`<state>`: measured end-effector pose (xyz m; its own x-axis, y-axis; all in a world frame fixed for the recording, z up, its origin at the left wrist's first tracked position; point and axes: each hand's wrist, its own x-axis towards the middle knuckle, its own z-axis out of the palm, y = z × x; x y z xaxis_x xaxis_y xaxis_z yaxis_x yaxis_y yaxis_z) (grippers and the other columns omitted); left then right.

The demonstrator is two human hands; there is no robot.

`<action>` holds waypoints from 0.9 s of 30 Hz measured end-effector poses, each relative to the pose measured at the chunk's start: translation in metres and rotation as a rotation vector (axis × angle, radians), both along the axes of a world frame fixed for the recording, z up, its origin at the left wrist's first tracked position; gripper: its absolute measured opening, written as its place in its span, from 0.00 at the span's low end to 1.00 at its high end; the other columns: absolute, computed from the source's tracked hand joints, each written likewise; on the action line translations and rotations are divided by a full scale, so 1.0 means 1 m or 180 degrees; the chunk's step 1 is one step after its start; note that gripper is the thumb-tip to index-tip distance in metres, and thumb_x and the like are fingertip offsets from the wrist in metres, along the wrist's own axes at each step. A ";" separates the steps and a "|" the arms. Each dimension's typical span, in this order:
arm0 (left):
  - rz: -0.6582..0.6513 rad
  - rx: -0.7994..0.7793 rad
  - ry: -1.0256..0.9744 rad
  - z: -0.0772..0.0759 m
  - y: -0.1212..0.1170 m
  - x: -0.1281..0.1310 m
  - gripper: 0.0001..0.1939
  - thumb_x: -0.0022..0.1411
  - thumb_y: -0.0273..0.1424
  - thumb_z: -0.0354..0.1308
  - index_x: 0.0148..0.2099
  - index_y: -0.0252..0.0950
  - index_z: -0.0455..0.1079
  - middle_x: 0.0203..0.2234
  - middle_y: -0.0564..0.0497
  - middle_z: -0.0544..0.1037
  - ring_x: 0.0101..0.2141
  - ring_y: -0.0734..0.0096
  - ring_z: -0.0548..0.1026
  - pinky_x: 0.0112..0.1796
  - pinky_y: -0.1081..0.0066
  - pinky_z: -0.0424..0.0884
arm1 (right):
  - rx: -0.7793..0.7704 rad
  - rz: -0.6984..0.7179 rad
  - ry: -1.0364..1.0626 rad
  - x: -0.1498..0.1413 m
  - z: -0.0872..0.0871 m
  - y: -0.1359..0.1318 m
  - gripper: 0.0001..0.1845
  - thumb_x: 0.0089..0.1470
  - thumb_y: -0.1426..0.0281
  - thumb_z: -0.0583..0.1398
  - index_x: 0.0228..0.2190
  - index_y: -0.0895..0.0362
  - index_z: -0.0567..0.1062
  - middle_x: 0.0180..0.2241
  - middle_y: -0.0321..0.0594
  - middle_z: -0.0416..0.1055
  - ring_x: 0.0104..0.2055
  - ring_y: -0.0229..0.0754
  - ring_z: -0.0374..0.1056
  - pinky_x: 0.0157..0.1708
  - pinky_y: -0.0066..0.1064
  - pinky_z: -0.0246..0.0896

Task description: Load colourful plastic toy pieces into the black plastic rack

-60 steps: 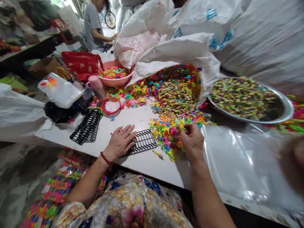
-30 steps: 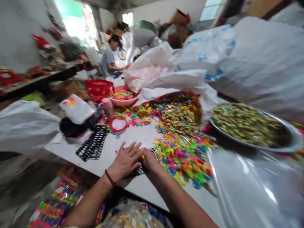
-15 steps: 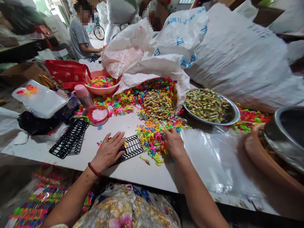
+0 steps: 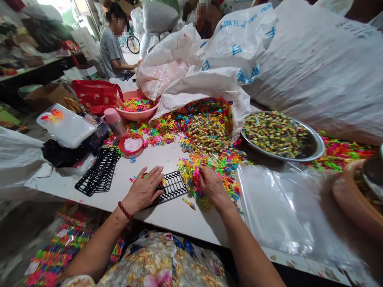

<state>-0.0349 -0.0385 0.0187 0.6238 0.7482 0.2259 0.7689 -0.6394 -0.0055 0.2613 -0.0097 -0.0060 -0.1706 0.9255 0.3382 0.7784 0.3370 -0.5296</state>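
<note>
Pressing flat with fingers spread, the left hand (image 4: pixel 143 192) pins the black grid (image 4: pixel 169 188) to the counter (image 4: pixel 167 153). Just right of it, the right hand (image 4: pixel 213 185) pinches a pink piece (image 4: pixel 196 175) in the pile (image 4: pixel 212 171), fingers closed on it. Such pieces look light, stiff and small; they tangle, so a fingertip pinch on one loop suits.

black grid tray (image 4: pixel 171 187): left end under left hand (image 4: pixel 144 190) | right hand (image 4: pixel 213 185): fingertips buried in coloured pieces (image 4: pixel 209 167)
</note>
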 end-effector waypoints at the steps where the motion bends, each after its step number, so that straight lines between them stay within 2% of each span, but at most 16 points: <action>1: 0.0007 -0.0019 0.0002 0.000 0.000 0.000 0.24 0.68 0.36 0.52 0.63 0.35 0.62 0.67 0.41 0.59 0.66 0.57 0.59 0.63 0.49 0.53 | -0.0042 0.0060 0.0155 -0.010 0.000 -0.002 0.12 0.63 0.71 0.48 0.39 0.56 0.71 0.36 0.46 0.72 0.39 0.46 0.69 0.42 0.37 0.64; 5: 0.0004 -0.0064 -0.0026 0.001 0.000 -0.001 0.25 0.68 0.38 0.52 0.64 0.35 0.60 0.67 0.41 0.59 0.66 0.58 0.58 0.64 0.50 0.52 | -0.0396 0.0120 0.0749 -0.046 0.002 -0.006 0.10 0.60 0.69 0.51 0.41 0.55 0.71 0.35 0.43 0.74 0.36 0.45 0.69 0.39 0.35 0.64; 8: 0.0002 -0.0120 -0.0038 0.002 0.001 -0.002 0.27 0.68 0.40 0.52 0.65 0.34 0.59 0.68 0.41 0.58 0.67 0.60 0.57 0.64 0.52 0.52 | -0.0676 0.0292 0.1132 -0.072 0.000 -0.004 0.09 0.59 0.69 0.52 0.37 0.55 0.71 0.31 0.40 0.73 0.32 0.43 0.67 0.34 0.33 0.62; 11: -0.0024 -0.0149 -0.0043 0.002 0.001 -0.004 0.29 0.68 0.40 0.52 0.66 0.33 0.57 0.68 0.41 0.56 0.67 0.60 0.56 0.64 0.53 0.52 | -0.0773 0.0450 0.1333 -0.095 -0.011 0.000 0.08 0.57 0.71 0.53 0.30 0.55 0.71 0.30 0.39 0.72 0.31 0.41 0.64 0.33 0.30 0.59; 14: -0.0044 -0.0149 -0.0059 0.001 0.001 -0.004 0.31 0.68 0.40 0.52 0.68 0.33 0.55 0.68 0.40 0.55 0.67 0.59 0.55 0.64 0.53 0.52 | -0.0915 0.0583 0.1384 -0.111 -0.027 0.007 0.08 0.56 0.71 0.54 0.28 0.56 0.72 0.29 0.39 0.72 0.30 0.40 0.63 0.33 0.29 0.58; 18: -0.0050 -0.0180 -0.0071 0.002 0.001 -0.004 0.32 0.68 0.41 0.52 0.69 0.34 0.54 0.69 0.41 0.55 0.67 0.60 0.55 0.64 0.54 0.52 | -0.0997 0.0793 0.1237 -0.114 -0.044 0.013 0.10 0.54 0.75 0.54 0.34 0.57 0.75 0.32 0.41 0.76 0.32 0.41 0.66 0.36 0.30 0.60; 24: -0.0071 -0.0241 -0.0027 0.005 0.001 -0.005 0.34 0.68 0.41 0.51 0.70 0.33 0.50 0.69 0.40 0.55 0.67 0.61 0.55 0.64 0.55 0.51 | -0.0803 0.1056 0.0853 -0.106 -0.055 0.012 0.19 0.49 0.81 0.52 0.39 0.58 0.75 0.37 0.44 0.74 0.37 0.44 0.67 0.41 0.33 0.62; 27: 0.0018 -0.0204 0.0062 0.010 0.000 0.002 0.35 0.68 0.44 0.52 0.71 0.36 0.49 0.69 0.39 0.53 0.67 0.57 0.55 0.65 0.48 0.47 | -0.0725 0.1092 0.0836 -0.109 -0.060 0.011 0.19 0.48 0.82 0.51 0.39 0.58 0.74 0.36 0.44 0.72 0.37 0.44 0.65 0.41 0.35 0.62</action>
